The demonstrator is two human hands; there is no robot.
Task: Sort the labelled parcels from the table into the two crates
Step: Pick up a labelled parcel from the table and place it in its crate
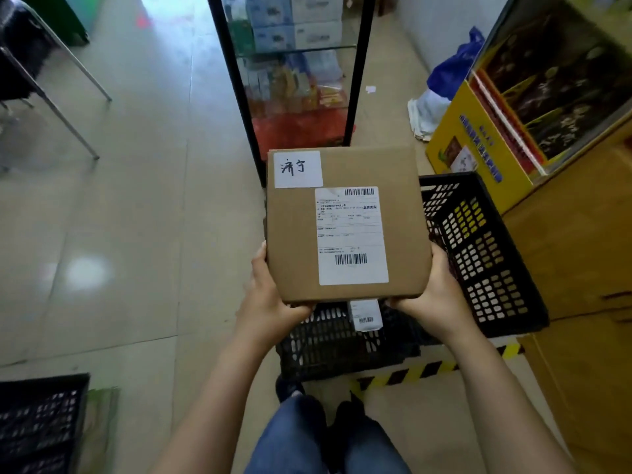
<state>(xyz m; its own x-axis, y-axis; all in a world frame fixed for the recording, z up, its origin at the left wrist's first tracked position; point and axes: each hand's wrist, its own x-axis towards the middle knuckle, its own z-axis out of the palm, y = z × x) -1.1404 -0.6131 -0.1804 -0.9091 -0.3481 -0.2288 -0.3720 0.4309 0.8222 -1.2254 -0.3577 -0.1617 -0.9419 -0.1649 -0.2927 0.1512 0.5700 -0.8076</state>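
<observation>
Parcel: brown carton, handwritten tag, barcode label | left hand, right hand grasp near corners

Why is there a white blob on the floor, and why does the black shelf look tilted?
Head view: the blob is a light's glare on the shiny floor; the wide lens makes the shelf lean and the edges soft; the box is sharp, but its small print is too blurry to read.

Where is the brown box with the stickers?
The brown box is in the middle of the head view, held by the left hand and right hand at its near corners, above the black crate on the floor.
</observation>
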